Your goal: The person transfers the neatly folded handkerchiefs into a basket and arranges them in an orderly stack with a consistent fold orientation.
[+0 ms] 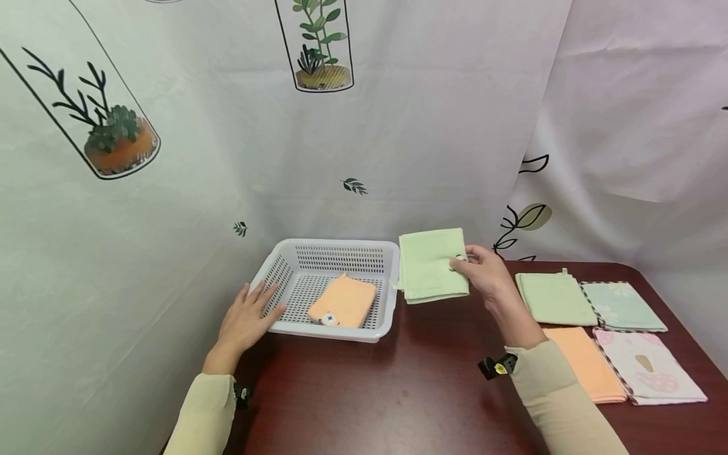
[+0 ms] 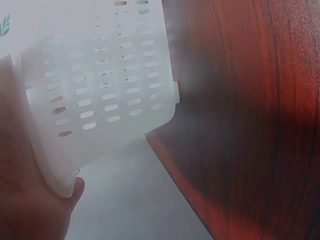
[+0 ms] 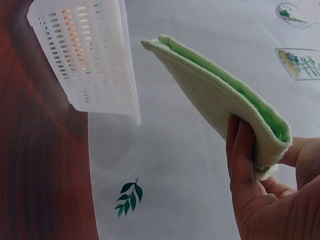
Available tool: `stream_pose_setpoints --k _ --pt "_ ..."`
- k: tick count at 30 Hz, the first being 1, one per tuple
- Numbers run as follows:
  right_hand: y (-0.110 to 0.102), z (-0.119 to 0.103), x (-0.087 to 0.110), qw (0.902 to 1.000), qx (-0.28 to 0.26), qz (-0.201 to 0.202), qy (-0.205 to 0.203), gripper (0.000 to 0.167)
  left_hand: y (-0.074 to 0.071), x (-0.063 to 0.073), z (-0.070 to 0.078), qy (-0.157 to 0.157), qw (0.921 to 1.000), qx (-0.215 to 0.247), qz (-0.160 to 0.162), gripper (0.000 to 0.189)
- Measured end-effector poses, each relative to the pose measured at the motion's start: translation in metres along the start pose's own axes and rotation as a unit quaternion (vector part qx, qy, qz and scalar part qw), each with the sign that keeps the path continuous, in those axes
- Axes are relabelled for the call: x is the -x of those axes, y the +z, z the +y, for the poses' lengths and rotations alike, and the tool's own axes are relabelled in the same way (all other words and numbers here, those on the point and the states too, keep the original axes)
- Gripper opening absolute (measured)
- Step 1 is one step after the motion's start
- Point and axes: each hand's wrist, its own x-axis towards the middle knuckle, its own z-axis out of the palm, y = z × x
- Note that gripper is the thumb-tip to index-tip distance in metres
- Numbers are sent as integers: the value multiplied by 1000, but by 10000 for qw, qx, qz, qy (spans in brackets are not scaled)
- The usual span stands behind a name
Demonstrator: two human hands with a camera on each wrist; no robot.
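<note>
Green folded cloth (image 1: 429, 266), right edge pinched by right hand (image 1: 485, 274), near basket (image 1: 388, 317)

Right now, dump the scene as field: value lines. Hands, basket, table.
left_hand: left hand rests on the left rim of the basket
right_hand: right hand pinches a folded light-green cloth
held_cloth: raised beside the basket, not inside
basket_contents: one orange cloth
table_right: on the table, green cloth, pale-blue cloth, second orange cloth, white cloth
</note>
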Motion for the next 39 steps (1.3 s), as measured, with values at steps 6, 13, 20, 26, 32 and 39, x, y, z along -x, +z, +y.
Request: stream_pose_setpoints --k 6,13,20,26,32,39 --pt "3 -1 0 9999 -130 -14 2 42 0 0 0 -5 10000 33 9 80" --pt "9 -2 -2 9999 -132 -7 -1 43 0 0 0 -20 10000 55 2 80" --pt "14 -3 -3 9998 -189 -33 73 42 1 1 -1 -42 10000 38 -13 79" --pt "19 -3 -3 9996 -278 -15 76 41 0 0 1 -18 10000 67 52 79" --pt "24 -3 -3 9992 -365 -60 132 39 0 1 1 -53 9999 90 -8 76" --pt "31 -5 -2 9982 -575 -41 176 39 1 1 -1 -36 10000 66 -3 79"
